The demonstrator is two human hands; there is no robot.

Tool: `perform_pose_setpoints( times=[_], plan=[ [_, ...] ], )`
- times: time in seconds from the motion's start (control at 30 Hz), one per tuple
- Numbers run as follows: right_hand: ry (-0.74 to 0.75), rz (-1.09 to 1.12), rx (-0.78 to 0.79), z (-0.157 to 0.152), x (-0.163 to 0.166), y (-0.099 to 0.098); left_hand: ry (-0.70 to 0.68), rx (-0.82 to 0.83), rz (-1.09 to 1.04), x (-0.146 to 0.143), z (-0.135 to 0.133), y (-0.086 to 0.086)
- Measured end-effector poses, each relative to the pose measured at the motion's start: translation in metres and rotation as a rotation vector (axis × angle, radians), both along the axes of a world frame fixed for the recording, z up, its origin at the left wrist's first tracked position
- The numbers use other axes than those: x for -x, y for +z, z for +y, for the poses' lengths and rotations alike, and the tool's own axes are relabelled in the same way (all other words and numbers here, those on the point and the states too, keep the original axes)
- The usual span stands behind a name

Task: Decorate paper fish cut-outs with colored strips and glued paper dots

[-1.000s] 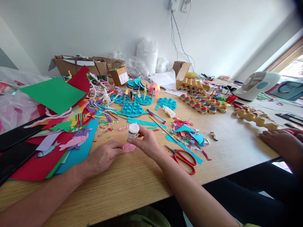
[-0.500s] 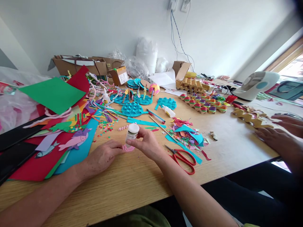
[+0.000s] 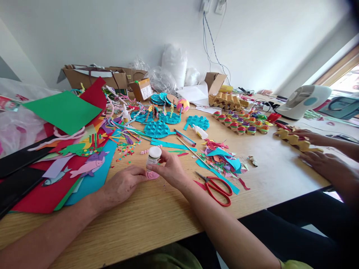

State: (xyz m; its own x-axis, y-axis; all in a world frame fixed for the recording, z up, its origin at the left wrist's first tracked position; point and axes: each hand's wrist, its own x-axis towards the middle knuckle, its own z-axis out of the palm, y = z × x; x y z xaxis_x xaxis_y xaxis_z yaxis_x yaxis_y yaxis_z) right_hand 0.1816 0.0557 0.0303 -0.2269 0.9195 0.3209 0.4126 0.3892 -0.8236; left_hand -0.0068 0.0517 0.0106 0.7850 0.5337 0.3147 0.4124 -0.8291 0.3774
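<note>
My right hand (image 3: pixel 171 170) is wrapped round a white glue bottle (image 3: pixel 153 155), which has its flat round end up and its lower end hidden. Just below the bottle, a pink paper piece (image 3: pixel 152 175) lies on the wooden table (image 3: pixel 123 231). The fingertips of my left hand (image 3: pixel 123 183) are pressed together at that piece's left edge, holding it against the tabletop. A short twisted pink-white strand (image 3: pixel 146 151) lies behind the bottle. Red-handled scissors (image 3: pixel 215 188) lie to the right of my right forearm.
Coloured sheets (image 3: pixel 63 112) and paper fish (image 3: pixel 89 164) crowd the left. Blue egg-carton pieces (image 3: pixel 157 129), another glue bottle (image 3: pixel 200 132) and paper scraps (image 3: pixel 221 155) lie beyond my hands. At right, a co-worker's hands (image 3: pixel 322 160) are at a yellow egg-carton strip (image 3: pixel 294 141), near a white fan (image 3: pixel 304 101).
My right hand has shifted the glue bottle slightly left over the pink piece. My left hand stays put. One co-worker's hand has moved left onto the yellow egg-carton strip.
</note>
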Motion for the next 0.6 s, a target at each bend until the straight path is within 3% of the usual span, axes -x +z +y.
perform_pose_setpoints(
  times=[0.6],
  plan=[
    [-0.022,-0.051,-0.046,-0.0022,-0.0017,0.0045,0.001,-0.069,-0.019,0.0013,0.0012,-0.0039]
  ],
)
